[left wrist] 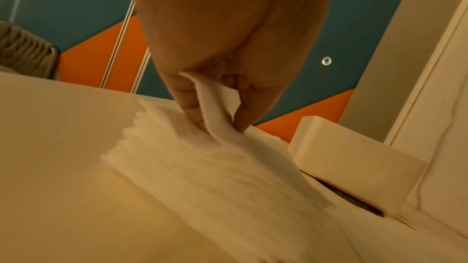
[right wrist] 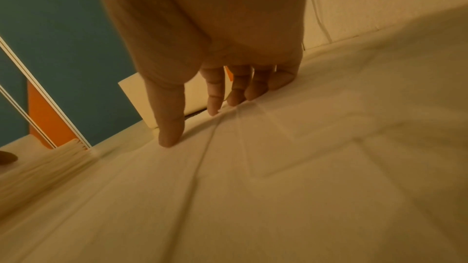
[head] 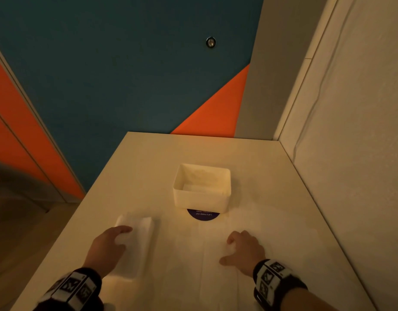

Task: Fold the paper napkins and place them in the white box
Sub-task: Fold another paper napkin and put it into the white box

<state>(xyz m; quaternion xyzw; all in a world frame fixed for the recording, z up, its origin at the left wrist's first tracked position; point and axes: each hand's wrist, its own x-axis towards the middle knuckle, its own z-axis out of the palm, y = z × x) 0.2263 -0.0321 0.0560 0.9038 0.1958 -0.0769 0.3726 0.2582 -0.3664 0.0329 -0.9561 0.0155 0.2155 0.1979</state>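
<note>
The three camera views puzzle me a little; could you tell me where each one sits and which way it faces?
Head: worn high, looking forward and down at the table; shows both hands and wristbands.
Left wrist: looks along the left hand, whose fingers pinch a sheet off the napkin stack.
Right wrist: looks along the right hand, fingertips pressing the unfolded napkin.
Shared: all three catch the white box and the teal and orange wall.
</note>
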